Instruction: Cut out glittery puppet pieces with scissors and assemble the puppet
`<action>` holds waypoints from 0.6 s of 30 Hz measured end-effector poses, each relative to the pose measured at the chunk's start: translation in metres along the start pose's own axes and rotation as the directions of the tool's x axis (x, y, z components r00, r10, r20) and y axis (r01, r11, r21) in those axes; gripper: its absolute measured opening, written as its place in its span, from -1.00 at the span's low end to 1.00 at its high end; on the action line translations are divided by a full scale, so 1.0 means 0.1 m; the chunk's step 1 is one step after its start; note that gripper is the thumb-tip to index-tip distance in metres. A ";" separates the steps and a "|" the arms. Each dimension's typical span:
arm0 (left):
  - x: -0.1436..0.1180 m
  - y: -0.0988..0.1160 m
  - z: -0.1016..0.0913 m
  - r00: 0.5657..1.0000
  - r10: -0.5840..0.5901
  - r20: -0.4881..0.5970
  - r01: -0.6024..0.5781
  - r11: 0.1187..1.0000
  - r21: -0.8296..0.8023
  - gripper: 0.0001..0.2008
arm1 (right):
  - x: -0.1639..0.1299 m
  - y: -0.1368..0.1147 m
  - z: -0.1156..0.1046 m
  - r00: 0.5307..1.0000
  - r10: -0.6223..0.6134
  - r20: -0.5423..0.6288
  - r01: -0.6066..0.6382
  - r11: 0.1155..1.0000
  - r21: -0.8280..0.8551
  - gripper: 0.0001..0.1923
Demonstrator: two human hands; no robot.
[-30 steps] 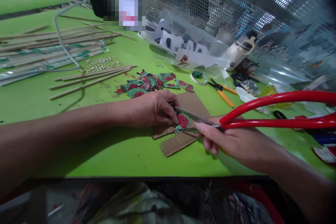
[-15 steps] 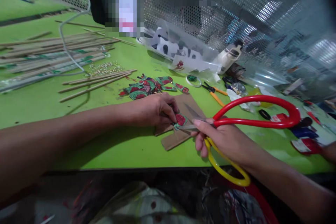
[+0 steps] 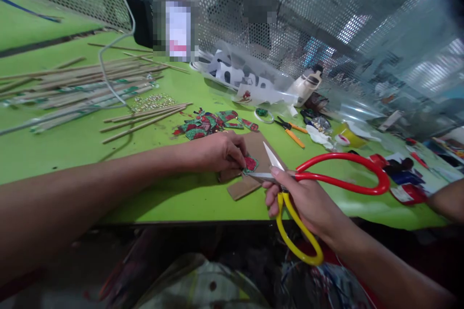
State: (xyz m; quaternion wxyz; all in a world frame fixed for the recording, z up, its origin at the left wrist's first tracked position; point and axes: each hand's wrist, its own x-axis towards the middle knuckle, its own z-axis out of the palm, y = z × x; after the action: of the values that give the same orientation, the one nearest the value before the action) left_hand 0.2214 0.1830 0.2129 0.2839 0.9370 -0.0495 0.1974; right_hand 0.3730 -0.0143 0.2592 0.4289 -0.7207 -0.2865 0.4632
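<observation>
Between the fingertips of my left hand [image 3: 232,152] is a small green cut-out with a red rose [image 3: 251,164], held over brown cardboard [image 3: 257,147]. My right hand [image 3: 297,198] grips a pair of scissors [image 3: 340,171] near the pivot, with one red and one yellow handle. Their blades stand apart, and the lower blade's tip reaches the edge of the cut-out. Just beyond my left hand lies a pile of similar green and red pieces [image 3: 203,125]. A strip of cardboard [image 3: 243,188] sticks out toward the table's front edge.
Wooden sticks [image 3: 145,123] and gold beads [image 3: 155,102] lie on the green table [image 3: 152,203] at left. Behind are a clear plastic tray [image 3: 235,75] and a white bottle [image 3: 306,84]. Orange-handled pliers [image 3: 292,133] lie at right, near another person's arm [image 3: 447,200].
The scissor blades have spread wider, and the handles have swung apart. My left hand stays on the rose cut-out. The whole view has shifted slightly.
</observation>
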 end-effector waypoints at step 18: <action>0.01 0.13 -0.09 0.996 0.037 0.082 -0.044 0.995 0.087 -0.75 | -0.01 0.09 -0.06 0.998 -0.051 0.020 0.052 0.998 -0.040 -0.48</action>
State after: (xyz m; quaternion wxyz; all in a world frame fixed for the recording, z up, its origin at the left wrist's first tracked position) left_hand 0.2161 0.1774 0.2267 0.2358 0.9546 -0.0711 0.1674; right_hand 0.3785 -0.0211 0.2530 0.4232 -0.7171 -0.3186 0.4529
